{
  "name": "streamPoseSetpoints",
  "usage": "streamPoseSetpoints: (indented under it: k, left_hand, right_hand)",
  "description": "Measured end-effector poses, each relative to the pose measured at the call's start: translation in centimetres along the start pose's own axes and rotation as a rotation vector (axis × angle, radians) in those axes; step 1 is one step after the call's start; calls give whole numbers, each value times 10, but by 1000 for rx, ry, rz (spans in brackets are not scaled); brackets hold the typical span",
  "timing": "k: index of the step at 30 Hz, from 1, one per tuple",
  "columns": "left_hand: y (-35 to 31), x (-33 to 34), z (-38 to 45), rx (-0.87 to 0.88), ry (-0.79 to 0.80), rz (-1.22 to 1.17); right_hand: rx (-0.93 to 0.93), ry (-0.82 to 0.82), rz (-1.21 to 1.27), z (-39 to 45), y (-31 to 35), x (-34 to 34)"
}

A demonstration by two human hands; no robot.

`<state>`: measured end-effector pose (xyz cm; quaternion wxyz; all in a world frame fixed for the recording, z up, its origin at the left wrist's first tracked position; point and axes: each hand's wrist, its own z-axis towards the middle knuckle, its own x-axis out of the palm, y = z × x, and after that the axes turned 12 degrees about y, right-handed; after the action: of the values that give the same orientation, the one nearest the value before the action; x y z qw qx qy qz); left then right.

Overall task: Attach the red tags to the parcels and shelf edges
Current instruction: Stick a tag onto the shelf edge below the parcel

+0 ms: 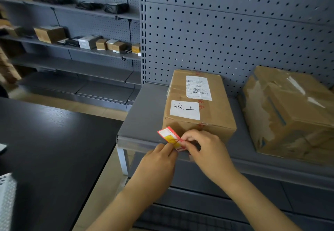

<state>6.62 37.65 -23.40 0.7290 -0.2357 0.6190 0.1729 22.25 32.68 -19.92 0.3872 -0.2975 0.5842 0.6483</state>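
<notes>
From the head view, a grey metal shelf [144, 115] with a perforated grey back panel [235, 40] stood in a storeroom, beside a dark wood-grain desk [54, 140] at the left. A small red-bordered tag with a yellow patch [170, 137] was held tilted over the shelf's front edge, just before a brown cardboard parcel bearing a white handwritten label [197, 104]. The left hand [159, 158] pinched the tag's lower end; the right hand [204, 149] pinched its right side, its curled fingers hiding part of the tag and of the parcel's front. A torn, taped brown cardboard box [289, 115] sat to the right, and more parcels lined distant grey shelves [81, 49].
</notes>
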Motion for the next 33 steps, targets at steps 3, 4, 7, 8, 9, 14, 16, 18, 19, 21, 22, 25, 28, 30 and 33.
streamPoseSetpoints:
  k: [3, 4, 7, 8, 9, 14, 16, 18, 19, 21, 22, 25, 28, 30, 33]
  left_hand:
    - [0, -2, 1, 9, 1, -3]
    - [0, -3, 1, 11, 2, -2]
    - [2, -1, 2, 11, 12, 12]
    - [2, 0, 3, 11, 17, 16]
    - [3, 1, 3, 10, 22, 15]
    - [2, 1, 7, -5, 41, 38]
    - [2, 0, 8, -22, 45, 61]
    - [2, 2, 8, -33, 53, 85]
    - [1, 2, 8, -36, 57, 96]
    - [1, 1, 9, -38, 65, 117]
    - [0, 0, 9, -36, 69, 130]
    - [-2, -9, 9, -34, 53, 164]
    - [-9, -24, 13, -15, -12, 141]
    - [-19, -36, 17, 13, -46, 130]
    - [-35, -53, 27, 59, -89, 130]
  right_hand:
    - [-18, 1, -145, -1, 1, 5]
    - [-28, -10, -185, -2, 1, 6]
    - [-15, -25, -253, -4, -1, 7]
    - [-5, -29, -253, -5, -2, 7]
    - [5, -34, -250, -6, -2, 6]
    - [50, -57, -245, -10, -1, 5]
    - [62, -51, -245, -10, -1, 5]
    - [68, -39, -242, -10, 1, 4]
    - [71, -35, -238, -10, 2, 3]
    - [72, -31, -241, -11, 3, 1]
    - [69, -31, -247, -12, 4, -1]
    - [59, -48, -263, -17, 8, -7]
    - [68, -89, -294, -25, 10, -16]
    - [85, -116, -313, -33, 9, -25]
    - [124, -144, -324, -48, 6, -41]
